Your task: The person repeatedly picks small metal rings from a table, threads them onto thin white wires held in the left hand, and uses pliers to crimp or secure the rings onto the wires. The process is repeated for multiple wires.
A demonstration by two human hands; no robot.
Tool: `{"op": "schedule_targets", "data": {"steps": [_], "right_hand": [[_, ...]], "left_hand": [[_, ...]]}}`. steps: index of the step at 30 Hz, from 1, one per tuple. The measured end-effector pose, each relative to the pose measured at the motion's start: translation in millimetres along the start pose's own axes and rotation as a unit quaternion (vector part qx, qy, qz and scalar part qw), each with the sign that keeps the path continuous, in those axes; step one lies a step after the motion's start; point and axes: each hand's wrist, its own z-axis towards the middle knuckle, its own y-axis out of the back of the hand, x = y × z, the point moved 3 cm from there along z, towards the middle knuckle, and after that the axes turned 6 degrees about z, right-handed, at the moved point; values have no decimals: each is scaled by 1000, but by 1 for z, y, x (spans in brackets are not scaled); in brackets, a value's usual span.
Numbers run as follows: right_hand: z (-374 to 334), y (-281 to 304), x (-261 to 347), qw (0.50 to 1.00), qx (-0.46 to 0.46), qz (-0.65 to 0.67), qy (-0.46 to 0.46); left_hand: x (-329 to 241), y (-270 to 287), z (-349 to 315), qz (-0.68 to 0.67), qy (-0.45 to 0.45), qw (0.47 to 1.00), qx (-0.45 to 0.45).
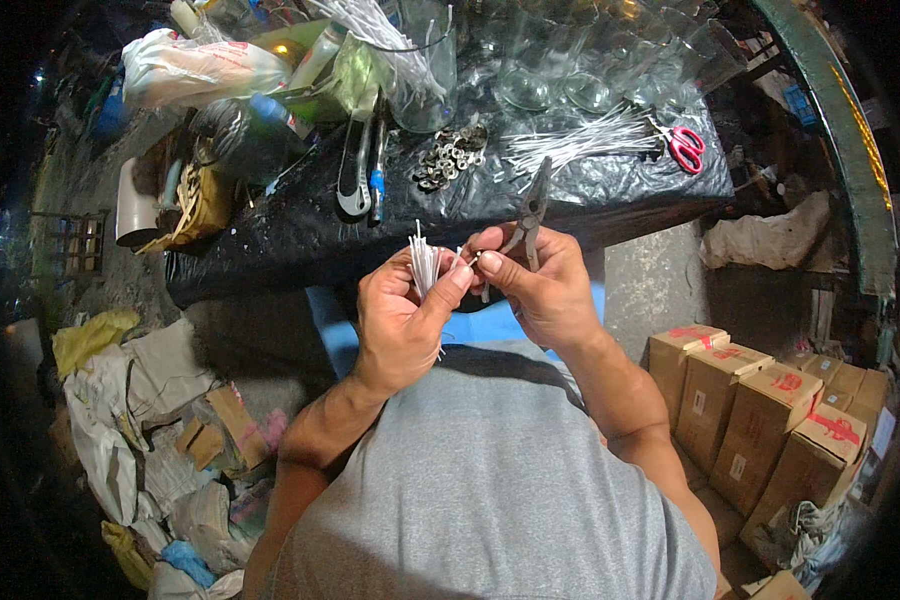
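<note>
My left hand (392,325) is closed around a bundle of thin white wick-like strands (424,268), their ends standing up past the fingers. Close beside it, my right hand (555,290) has a pair of pliers (532,218) tucked in its grip, jaws pointing up and away. Thumb and fingertips of both hands meet at the end of one strand, where a tiny piece is too small to make out. Beyond the hands, a heap of small metal pieces (448,158) lies on the black-covered table (390,235). More white strands (580,143) lie to its right.
Red-handled scissors (686,149), a grey wrench-like tool (353,175) and a blue-handled tool (377,185) lie on the table. Behind stand clear glasses (530,75) and a glass jar (425,95) of strands. Cardboard boxes (735,410) stand right; plastic sacks (110,420) lie left.
</note>
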Motion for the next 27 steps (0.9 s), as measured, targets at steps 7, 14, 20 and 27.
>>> {"op": "schedule_targets", "data": {"steps": [7,14,20,27], "right_hand": [[-2,1,-3,1000,6,7,18],[-4,0,-3,1000,0,13,10],[-9,-3,-5,989,1,-110,98],[-10,-7,4,861,71,-370,342]], "left_hand": [[-6,-2,0,36,-21,999,-2],[-7,-2,-1,37,-21,999,-11],[-1,-1,-1,51,-7,998,-32],[2,3,-2,9,28,999,-35]]}}
